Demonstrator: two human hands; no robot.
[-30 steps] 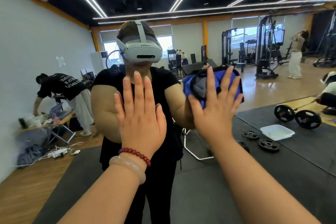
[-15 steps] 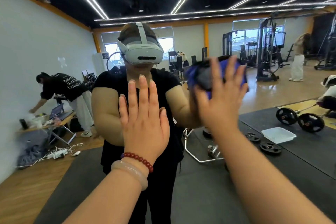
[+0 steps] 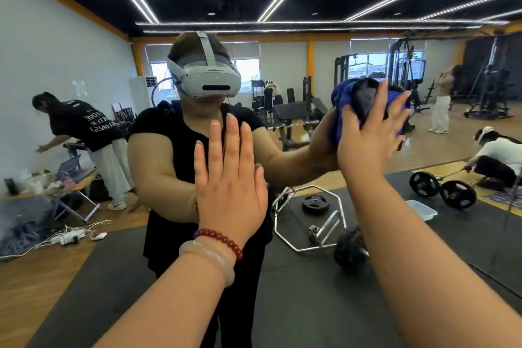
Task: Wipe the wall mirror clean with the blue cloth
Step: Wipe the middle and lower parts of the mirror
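Observation:
The wall mirror (image 3: 310, 299) fills the whole view and reflects me with a white headset on. My right hand (image 3: 367, 147) presses the crumpled blue cloth (image 3: 343, 104) against the glass at upper right, fingers straight and spread over it. The cloth has a grey patch showing between my fingers. My left hand (image 3: 230, 181) lies flat on the glass at the centre, fingers straight and together. A red bead bracelet and a pale bangle sit on that wrist.
Everything else is a reflection of the gym behind me: black floor mats, a hex bar (image 3: 308, 217) with weight plates, a barbell (image 3: 443, 189), a white tray (image 3: 422, 210), exercise machines and several people. A vertical seam in the mirror runs at far right.
My right hand has slid the blue cloth to the right and slightly up across the glass. My left hand stays flat on the mirror.

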